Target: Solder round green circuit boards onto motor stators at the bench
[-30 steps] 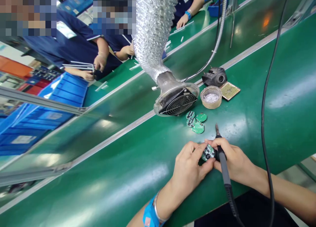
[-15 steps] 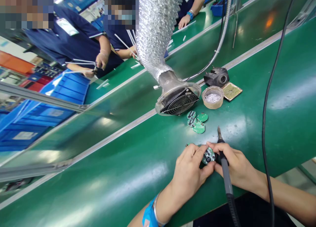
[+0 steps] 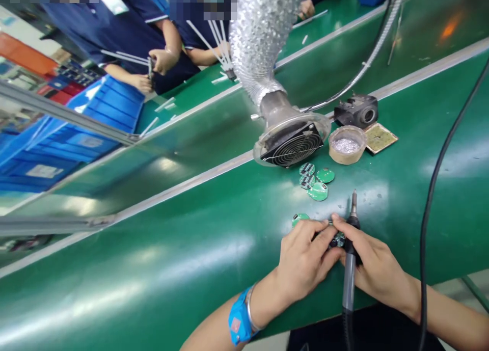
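Observation:
My left hand (image 3: 307, 259) is closed round the edge of a small round circuit board (image 3: 338, 240), largely covered by my fingers. From the other side, my right hand (image 3: 376, 262) is closed with a soldering iron (image 3: 349, 285) across its fingers, tip pointing away from me. Its fingertips also meet the board's edge. Another green circuit board (image 3: 300, 219) lies just beyond my left knuckles, partly hidden. Farther off is a loose cluster of round boards (image 3: 318, 191), some with the green side up and some showing dark parts.
A fan-fronted fume extractor (image 3: 294, 147) hangs from a silver duct (image 3: 263, 40). Behind the boards stand a round tub of silvery bits (image 3: 347, 146), a square tin (image 3: 380, 138) and a dark iron holder (image 3: 356, 110). A black cable (image 3: 431, 203) crosses at right. Co-workers sit across the line.
The view has shifted, so the bench items appear farther right. The board between my hands has tilted and shows less of its face. Another board beyond my left hand is more visible.

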A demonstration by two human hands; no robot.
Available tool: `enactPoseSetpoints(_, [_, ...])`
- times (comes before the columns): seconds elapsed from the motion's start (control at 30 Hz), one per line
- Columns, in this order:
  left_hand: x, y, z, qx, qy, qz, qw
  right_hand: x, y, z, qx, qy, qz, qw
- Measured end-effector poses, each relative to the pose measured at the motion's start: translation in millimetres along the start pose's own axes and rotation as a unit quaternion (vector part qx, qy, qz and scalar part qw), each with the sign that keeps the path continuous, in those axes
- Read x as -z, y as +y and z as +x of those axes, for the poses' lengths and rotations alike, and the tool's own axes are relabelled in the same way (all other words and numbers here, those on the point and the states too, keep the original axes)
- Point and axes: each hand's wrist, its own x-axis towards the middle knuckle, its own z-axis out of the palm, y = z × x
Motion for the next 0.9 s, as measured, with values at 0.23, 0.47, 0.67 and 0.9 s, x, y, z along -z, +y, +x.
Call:
enactPoseSetpoints(0.23, [-13.1, -7.1, -1.2, -0.004, 0.063, -0.098, 0.993, 3.6, 0.9, 3.5, -0.009, -0.004, -0.019, 1.000])
enactPoseSetpoints(0.47, [-11.0, -20.1, -7.5, 0.154, -0.028, -0.341, 0.927, 11.2, 14.5, -0.1, -0.140, 0.032, 0.006, 0.990])
enactPoseSetpoints(0.67, [-14.0, -16.7, -4.1, 0.308, 0.020, -0.535, 0.787, 13.8, 21.1, -2.4, -0.204, 0.068, 0.158, 0.964])
enactPoseSetpoints(0.9, [-17.3, -1.5, 2.3, 0.336, 0.103, -0.563, 0.748, 8.6, 17.9, -4.3, -0.117, 0.102, 0.132, 0.979])
